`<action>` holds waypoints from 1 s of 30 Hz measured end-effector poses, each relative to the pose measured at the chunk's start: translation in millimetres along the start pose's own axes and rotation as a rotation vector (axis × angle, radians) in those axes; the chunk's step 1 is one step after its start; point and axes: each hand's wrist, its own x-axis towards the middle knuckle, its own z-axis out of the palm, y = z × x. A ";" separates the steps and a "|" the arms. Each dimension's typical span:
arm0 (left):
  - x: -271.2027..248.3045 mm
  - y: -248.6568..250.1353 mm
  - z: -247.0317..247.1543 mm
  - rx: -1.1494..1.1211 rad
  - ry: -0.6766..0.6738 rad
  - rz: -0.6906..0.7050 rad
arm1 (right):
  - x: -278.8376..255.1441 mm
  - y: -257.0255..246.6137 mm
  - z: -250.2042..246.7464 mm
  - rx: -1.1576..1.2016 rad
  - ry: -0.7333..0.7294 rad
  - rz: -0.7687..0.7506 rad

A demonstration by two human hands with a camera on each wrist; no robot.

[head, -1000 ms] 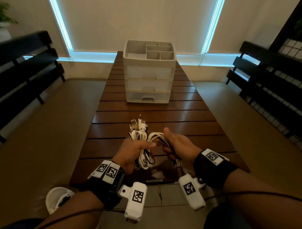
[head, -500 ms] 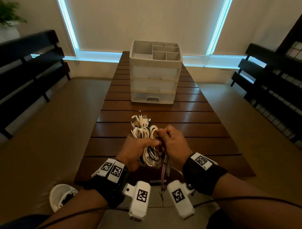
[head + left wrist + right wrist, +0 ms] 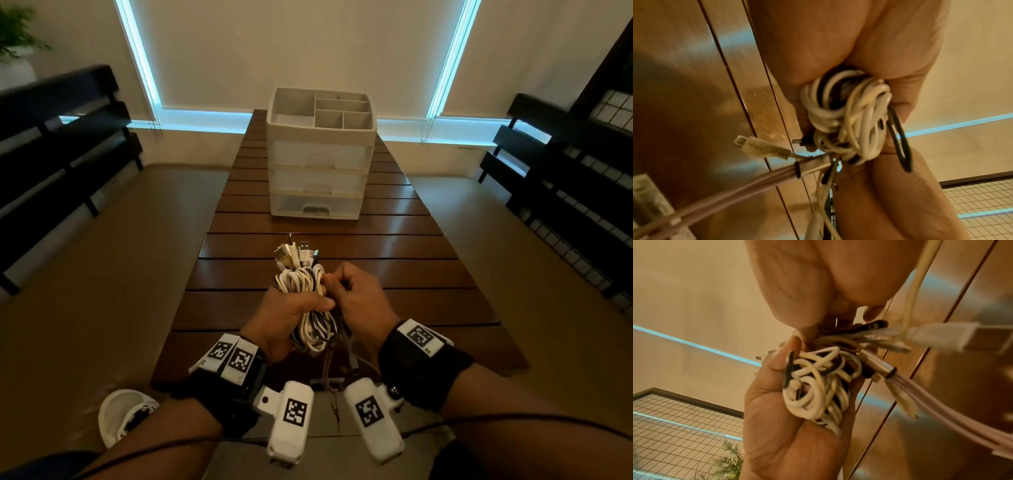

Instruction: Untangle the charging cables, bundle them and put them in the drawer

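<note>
A bundle of white and black charging cables (image 3: 303, 284) is held above the near end of the wooden table (image 3: 394, 274). My left hand (image 3: 287, 318) grips the coiled bundle (image 3: 846, 123) around its middle, thumb across the top. Pressed against the bundle's right side, my right hand (image 3: 356, 298) pinches cable strands (image 3: 838, 340) with curled fingers. Several USB plugs (image 3: 296, 253) stick out past the hands. A pink cable (image 3: 735, 183) and loose ends hang below. The white three-drawer organizer (image 3: 318, 178) stands farther along the table, all drawers closed.
Dark benches (image 3: 51, 144) flank the table on the left and right (image 3: 565, 171). A wire grid panel (image 3: 609, 113) stands at far right. A white shoe (image 3: 123, 414) shows on the floor at lower left. A small white label (image 3: 327, 381) lies at the table's near edge.
My right hand has moved left and closed in against the bundle; the loop it held out to the side is now wound into the coil. The left hand keeps its grip.
</note>
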 end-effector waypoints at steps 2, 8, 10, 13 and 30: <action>-0.1 -0.1 1.9 -0.005 0.017 0.011 | 1.3 -1.7 -1.2 0.006 -0.009 -0.003; -2.1 -2.2 6.0 -0.013 0.059 -0.009 | 2.4 -4.7 -6.5 -0.017 -0.018 -0.005; -2.8 -1.0 6.2 0.001 0.047 -0.014 | 2.2 -1.4 -7.0 0.011 0.012 0.003; -3.3 -1.6 8.2 0.026 0.043 -0.020 | 2.9 5.1 -5.9 0.051 0.081 -0.013; -6.4 -6.9 12.3 0.033 0.008 -0.088 | 2.7 8.5 -5.0 -0.054 0.116 -0.105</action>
